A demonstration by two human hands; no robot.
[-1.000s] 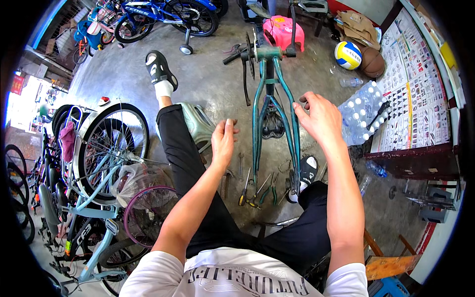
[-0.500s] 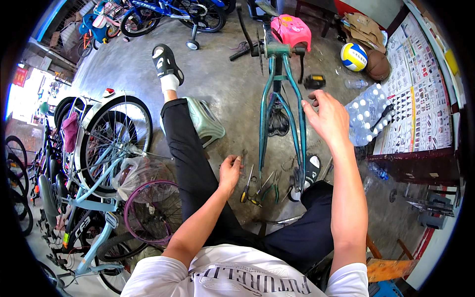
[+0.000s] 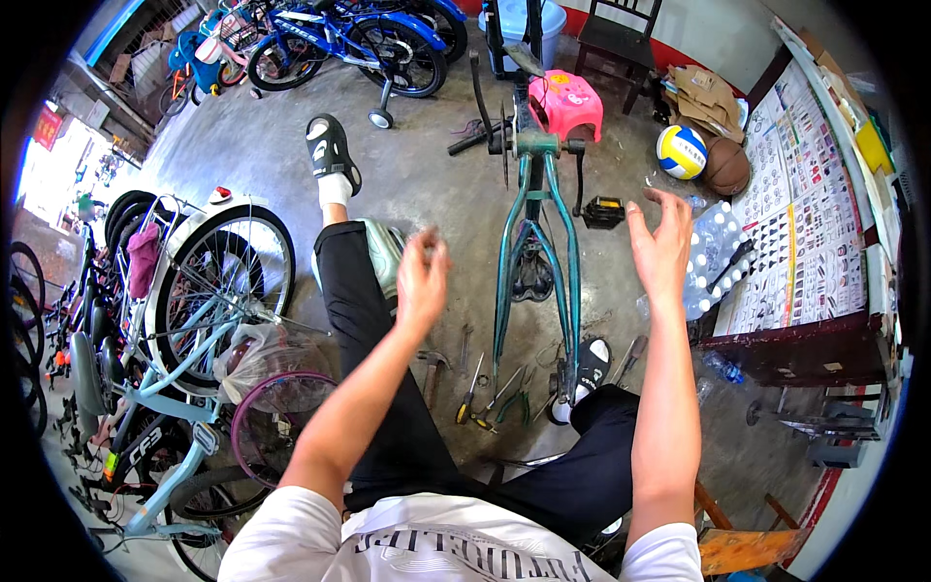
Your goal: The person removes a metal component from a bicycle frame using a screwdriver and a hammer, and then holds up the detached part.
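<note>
Your teal bike frame [image 3: 538,195] stands upside down in front of you, its saddle [image 3: 532,284] low near the floor. Apart from its right side, your right hand [image 3: 662,242] has its grip spread with nothing in it; left of the frame, your left hand [image 3: 423,286] is curled and blurred, so I cannot tell whether that grip pinches anything. Steady a bare tube before pressing on the black pedal [image 3: 603,212].

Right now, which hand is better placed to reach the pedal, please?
Probably the right hand: it hovers open near the pedal, while the left hand is across the bike frame.
</note>
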